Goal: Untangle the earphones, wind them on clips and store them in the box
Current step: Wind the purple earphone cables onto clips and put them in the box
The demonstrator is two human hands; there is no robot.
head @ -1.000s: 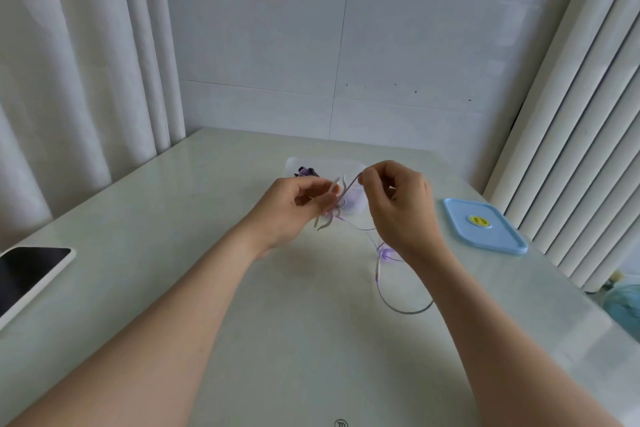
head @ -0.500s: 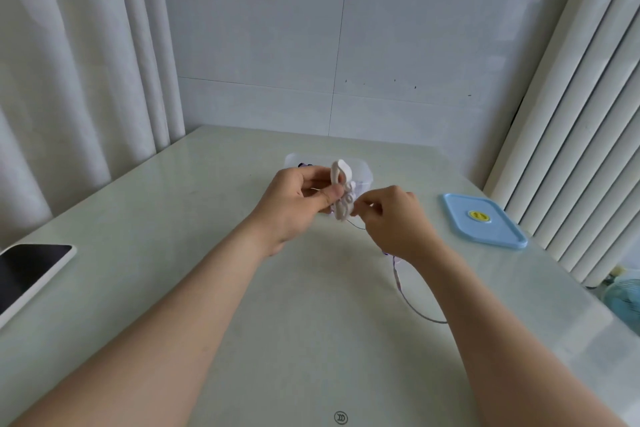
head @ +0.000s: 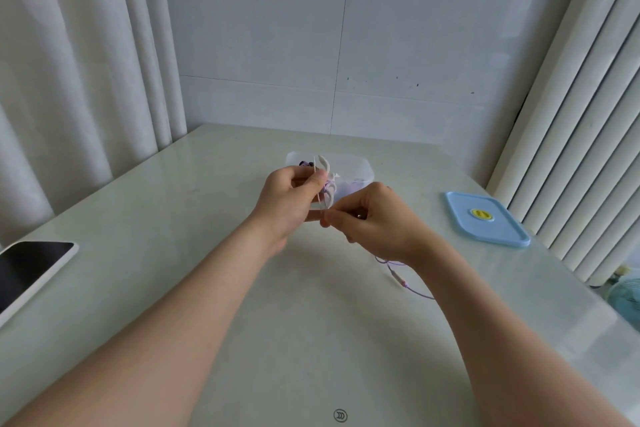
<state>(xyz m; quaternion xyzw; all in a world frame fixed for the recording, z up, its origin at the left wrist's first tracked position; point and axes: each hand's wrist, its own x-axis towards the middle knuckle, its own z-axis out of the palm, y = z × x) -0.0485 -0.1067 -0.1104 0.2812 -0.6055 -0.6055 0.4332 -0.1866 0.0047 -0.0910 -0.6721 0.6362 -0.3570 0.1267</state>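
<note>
My left hand [head: 289,196] grips a white winding clip [head: 325,180] upright above the table, with purple cable wound on it. Just below and right of it, my right hand [head: 372,218] pinches the purple earphone cable [head: 398,274] at its fingertips. The loose end of the cable trails under my right wrist onto the table. Behind both hands stands the clear plastic box [head: 360,166], open, with a dark purple item in its left part; the rest of its contents are hidden.
The box's blue lid [head: 485,218] lies at the right, near the white curtain. A tablet with a dark screen [head: 31,267] sits at the table's left edge. A tiled wall closes the back.
My right hand has dropped lower and nearer to the clip while drawing the cable. The loose loop on the table has grown shorter. My left hand keeps the clip in about the same place.
</note>
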